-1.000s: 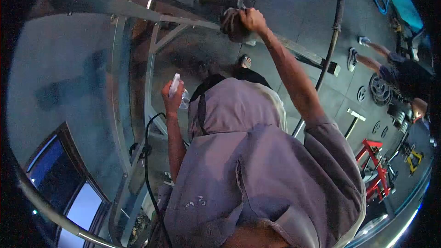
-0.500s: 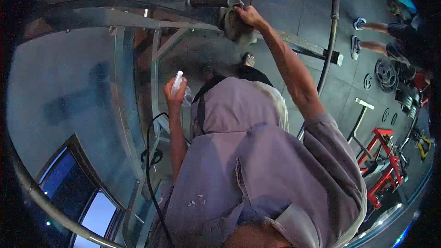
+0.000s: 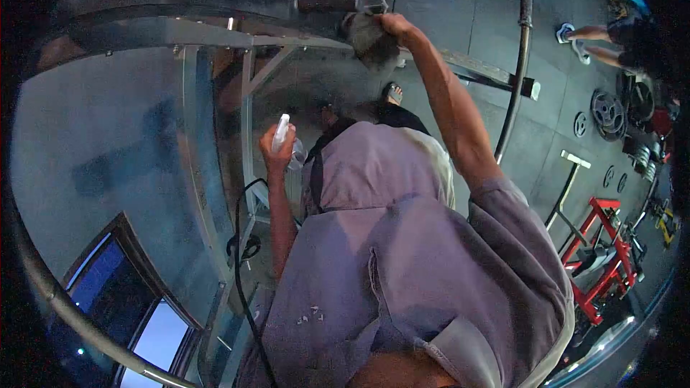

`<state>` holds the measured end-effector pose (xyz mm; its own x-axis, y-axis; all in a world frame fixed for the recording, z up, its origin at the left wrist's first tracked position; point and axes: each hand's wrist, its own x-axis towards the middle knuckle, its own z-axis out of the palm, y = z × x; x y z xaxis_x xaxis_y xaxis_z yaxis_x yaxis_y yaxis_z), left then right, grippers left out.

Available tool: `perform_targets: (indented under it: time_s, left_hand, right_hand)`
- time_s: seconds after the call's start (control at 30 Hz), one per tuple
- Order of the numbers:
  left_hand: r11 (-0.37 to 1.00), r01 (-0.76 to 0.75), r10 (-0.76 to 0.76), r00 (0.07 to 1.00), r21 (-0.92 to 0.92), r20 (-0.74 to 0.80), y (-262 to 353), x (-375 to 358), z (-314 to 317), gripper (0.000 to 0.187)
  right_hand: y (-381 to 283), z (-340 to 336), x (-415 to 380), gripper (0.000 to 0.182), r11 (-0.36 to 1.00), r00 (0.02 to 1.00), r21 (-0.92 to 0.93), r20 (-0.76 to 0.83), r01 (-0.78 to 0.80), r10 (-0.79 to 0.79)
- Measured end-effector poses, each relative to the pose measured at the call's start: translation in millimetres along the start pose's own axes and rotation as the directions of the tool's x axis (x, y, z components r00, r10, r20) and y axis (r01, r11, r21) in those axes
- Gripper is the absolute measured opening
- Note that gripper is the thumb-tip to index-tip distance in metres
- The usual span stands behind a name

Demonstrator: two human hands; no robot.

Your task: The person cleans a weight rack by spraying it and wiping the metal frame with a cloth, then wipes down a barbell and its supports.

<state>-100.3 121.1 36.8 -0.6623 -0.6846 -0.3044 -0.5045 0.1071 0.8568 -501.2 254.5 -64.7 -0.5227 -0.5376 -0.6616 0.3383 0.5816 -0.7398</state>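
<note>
My left hand (image 3: 277, 145) is wrapped round a spray bottle (image 3: 282, 129) with a white trigger head; its clear body shows partly behind the fingers. Up at the machine, my right hand (image 3: 395, 27) grips a greyish cloth (image 3: 372, 42), which hangs down against the frame. Just beside that cloth is a dark padded handle (image 3: 327, 2) sticking out from the machine. A grey metal beam (image 3: 273, 42) of the gym machine runs behind the cloth.
A long dark bar (image 3: 523, 43) stands right of my right arm. Weight plates (image 3: 608, 113) and a red exercise machine (image 3: 602, 259) are on the right. Another person's legs (image 3: 591, 43) show at upper right. A black cable (image 3: 238, 266) hangs by my left arm.
My right hand has shifted slightly right and down with the cloth, which now hangs more spread out. The other person's feet have moved closer together. My left hand still holds the bottle.
</note>
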Motion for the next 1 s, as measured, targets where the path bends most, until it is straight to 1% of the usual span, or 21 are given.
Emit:
perform_targets:
  time_s: [0.03, 0.1, 0.13, 0.17, 0.2, 0.23, 0.27, 0.33, 0.43, 0.47, 0.53, 0.57, 0.63, 0.7, 0.73, 0.77, 0.8, 0.87, 0.9, 0.97, 1.0]
  left_hand:
    - [0.999, 0.032, -0.032, 0.999, -0.015, -0.006, 8, -2, -2, 0.019]
    - [0.994, 0.095, -0.097, 0.995, -0.053, -0.025, 21, -7, -2, 0.019]
    - [0.989, 0.093, -0.102, 0.992, -0.115, -0.076, 10, -8, -2, 0.018]
    - [0.998, 0.046, -0.049, 0.995, -0.032, -0.091, 10, -8, -5, 0.018]
    - [0.999, -0.001, 0.006, 0.995, 0.051, -0.101, 11, -8, -9, 0.019]
    - [0.99, -0.046, 0.061, 0.992, 0.136, -0.107, 10, -8, -12, 0.019]
    - [0.99, 0.007, 0.01, 0.993, 0.139, -0.12, 10, -7, -15, 0.02]
    - [0.983, 0.118, -0.098, 0.985, 0.14, -0.144, 4, -9, -15, 0.021]
    - [0.962, -0.078, 0.104, 0.991, 0.262, -0.087, -29, -5, -19, 0.023]
    - [0.974, -0.042, 0.063, 0.994, 0.224, -0.085, -23, -5, -17, 0.023]
    - [0.987, 0.027, -0.017, 0.998, 0.159, -0.066, -2, -5, -14, 0.022]
    - [0.992, 0.014, -0.009, 0.999, 0.128, -0.039, -3, -3, -13, 0.022]
    - [0.998, -0.018, 0.017, 1.0, 0.065, 0.02, -6, 5, -12, 0.021]
    - [0.999, -0.006, 0.004, 0.999, 0.035, 0.053, -1, 13, -9, 0.02]
    - [1.0, 0.0, -0.002, 0.998, 0.019, 0.064, 1, 16, -8, 0.02]
    - [0.999, 0.026, -0.028, 0.998, 0.033, 0.058, 4, 19, -7, 0.02]
    - [0.998, 0.047, -0.049, 0.998, 0.044, 0.048, 7, 22, -6, 0.02]
    - [0.998, 0.058, -0.06, 0.995, 0.023, 0.074, 35, 18, -8, 0.021]
    - [0.998, 0.049, -0.05, 0.998, 0.031, 0.049, 38, 16, -8, 0.021]
    - [0.998, 0.042, -0.041, 0.999, 0.046, -0.006, 38, 15, -8, 0.022]
    - [0.984, -0.179, 0.168, 0.959, -0.027, -0.228, -31, 20, 0, 0.021]
  right_hand:
    - [-7, 2, -10, 0.038, 0.972, 0.993, 0.203, 0.054, -0.118, 0.109]
    - [-19, 1, -27, 0.039, 0.764, 0.935, 0.54, 0.224, -0.353, 0.274]
    - [-1, 0, -22, 0.044, 0.855, 0.974, 0.481, -0.007, -0.196, 0.227]
    - [25, -7, -19, 0.046, 0.998, 0.966, 0.035, -0.25, -0.053, 0.06]
    - [41, -18, -19, 0.049, 0.899, 0.903, -0.438, -0.382, 0.013, -0.199]
    - [46, -19, -51, 0.053, 0.867, 0.815, -0.483, -0.448, 0.126, -0.368]
    - [68, -29, -47, 0.047, 0.87, 0.853, -0.489, -0.475, -0.052, -0.216]
    - [70, -31, -105, 0.045, 0.842, 0.804, -0.535, -0.531, -0.074, -0.267]
    - [87, -53, -162, 0.042, 0.944, 0.694, -0.327, -0.69, -0.044, -0.206]
    - [95, -62, -171, 0.04, 0.99, 0.668, -0.138, -0.738, -0.005, -0.1]
    - [83, -69, -189, 0.038, 0.978, 0.534, -0.085, -0.827, 0.191, -0.176]
    - [68, -69, -197, 0.037, 0.959, 0.447, -0.082, -0.871, 0.272, -0.201]
    - [-10, -40, -224, 0.037, 0.773, 0.405, 0.023, -0.861, 0.633, -0.306]
    - [-32, -20, -216, 0.04, 0.683, 0.37, -0.106, -0.775, 0.722, -0.512]
    - [-37, -15, -207, 0.043, 0.654, 0.345, -0.463, -0.588, 0.599, -0.732]
    - [-40, -9, -196, 0.045, 0.483, 0.377, -0.758, -0.332, 0.438, -0.864]
    - [-47, 7, -186, 0.048, 0.362, 0.522, -0.85, -0.124, 0.382, -0.844]
    - [-44, 29, -162, 0.052, 0.199, 0.6, -0.905, 0.074, 0.375, -0.796]
    - [-33, 36, -142, 0.052, 0.181, 0.544, -0.898, 0.075, 0.401, -0.836]
    - [-31, 35, -116, 0.049, 0.295, 0.581, -0.858, 0.005, 0.42, -0.814]
    - [-34, 32, -108, 0.047, 0.422, 0.671, -0.813, -0.054, 0.401, -0.74]
